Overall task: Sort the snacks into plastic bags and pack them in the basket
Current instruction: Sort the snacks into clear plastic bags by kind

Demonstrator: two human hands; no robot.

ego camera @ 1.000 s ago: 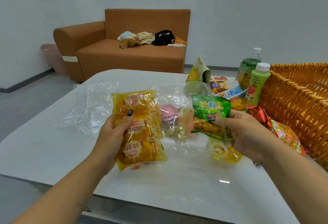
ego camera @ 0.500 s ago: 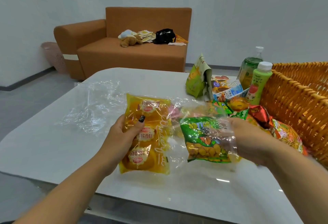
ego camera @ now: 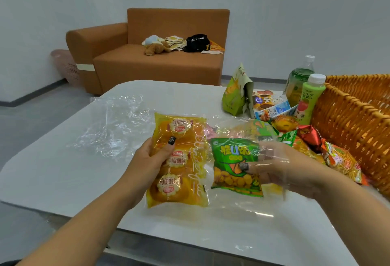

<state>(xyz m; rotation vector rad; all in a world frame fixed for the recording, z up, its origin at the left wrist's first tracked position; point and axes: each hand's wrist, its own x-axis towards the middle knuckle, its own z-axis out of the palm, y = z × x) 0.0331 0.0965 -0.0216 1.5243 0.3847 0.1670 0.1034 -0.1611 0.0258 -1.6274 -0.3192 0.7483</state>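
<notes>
A wicker basket [ego camera: 356,122] stands at the white bench's [ego camera: 63,170] right edge, loose snacks beside it. Above the bench, the left hand [ego camera: 152,160] grips a yellow bread pack [ego camera: 179,164], thumb curled over it. The right hand [ego camera: 280,166], inside a clear plastic bag [ego camera: 242,198], pinches a green snack packet [ego camera: 234,166] between its fingers.

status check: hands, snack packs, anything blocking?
Left hand grips yellow bread pack. Right hand, inside clear plastic bag, holds green snack pack. Basket at right, loose snacks crowding its front.
</notes>
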